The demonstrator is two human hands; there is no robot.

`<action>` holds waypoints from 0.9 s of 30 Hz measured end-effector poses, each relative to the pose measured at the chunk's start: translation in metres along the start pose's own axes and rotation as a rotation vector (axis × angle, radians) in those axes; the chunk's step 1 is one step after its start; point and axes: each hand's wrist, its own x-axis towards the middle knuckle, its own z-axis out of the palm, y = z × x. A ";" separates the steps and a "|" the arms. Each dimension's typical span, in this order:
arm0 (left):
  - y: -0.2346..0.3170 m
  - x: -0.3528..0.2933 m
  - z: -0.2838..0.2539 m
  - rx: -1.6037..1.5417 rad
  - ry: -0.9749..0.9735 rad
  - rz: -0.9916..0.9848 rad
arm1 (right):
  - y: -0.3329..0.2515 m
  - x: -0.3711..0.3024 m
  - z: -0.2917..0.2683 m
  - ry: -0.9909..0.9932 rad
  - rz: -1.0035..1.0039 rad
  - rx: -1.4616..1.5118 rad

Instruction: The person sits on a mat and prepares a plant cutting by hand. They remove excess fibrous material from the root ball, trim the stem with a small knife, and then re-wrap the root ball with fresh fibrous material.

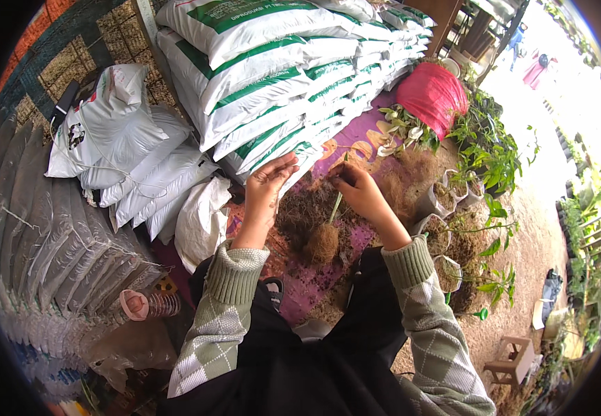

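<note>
A round, brown, fibre-covered root ball [321,244] rests on the purple ground sheet between my legs, with a green plant stem [336,208] rising from it. My right hand [358,188] is closed in a pinch at the upper part of this stem, and a bit of green shows above the fingers. To the left, my left hand [267,182] is raised with its fingers loosely bent and apart; nothing I can make out is in it. Beneath both hands lies a heap of dark loose fibre [299,216].
White and green sacks [265,90] are piled high ahead. Grey-white sacks [123,135] and stacked grey plastic bags [64,243] stand at the left. On the right are potted seedlings [447,272], a pink sack [433,99] and a small brown stool [512,360].
</note>
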 end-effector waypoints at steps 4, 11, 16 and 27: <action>-0.003 -0.001 -0.003 0.124 -0.003 0.109 | 0.002 -0.011 -0.013 0.002 0.050 -0.040; 0.005 0.002 0.006 0.180 0.052 0.095 | -0.009 -0.023 -0.031 0.003 0.083 -0.115; 0.005 0.007 0.006 0.220 0.065 0.124 | -0.011 -0.021 -0.041 0.043 0.094 -0.143; -0.025 -0.015 0.028 1.046 -0.326 0.422 | -0.015 -0.035 -0.046 -0.038 0.059 -0.188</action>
